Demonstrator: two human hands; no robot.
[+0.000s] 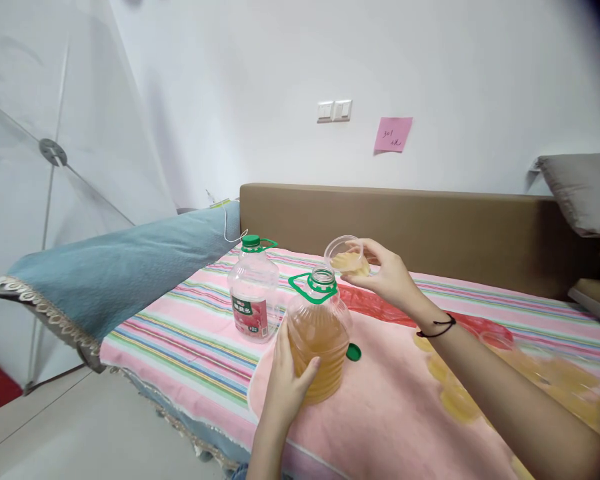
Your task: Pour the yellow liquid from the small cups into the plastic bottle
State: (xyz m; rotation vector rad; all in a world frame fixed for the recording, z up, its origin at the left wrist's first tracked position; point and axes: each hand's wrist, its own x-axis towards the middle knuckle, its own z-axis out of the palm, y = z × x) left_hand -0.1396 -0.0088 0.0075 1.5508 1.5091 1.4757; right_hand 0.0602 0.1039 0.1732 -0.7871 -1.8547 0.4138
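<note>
My left hand (289, 380) is wrapped around the lower left side of a large clear jug (325, 347) that stands upright, partly filled with amber liquid. Its mouth is uncapped, and a green carry handle (311, 288) rings the neck. In my right hand (387, 270) is a clear plastic cup (347, 257) with pale yellow liquid, tilted just above and to the right of the jug's mouth. Whether liquid is flowing from it I cannot tell. A green cap (353, 352) lies beside the jug. To the left stands a second jug (253, 293), clear, with a pink label and green cap on.
Several clear cups of yellow liquid (455, 393) sit at the right, partly behind my right forearm. A red plastic bag (380, 307) lies behind the jug. The striped cover (195, 333) spreads over the seat, between a blue-draped armrest (125, 260) and a brown backrest (405, 227).
</note>
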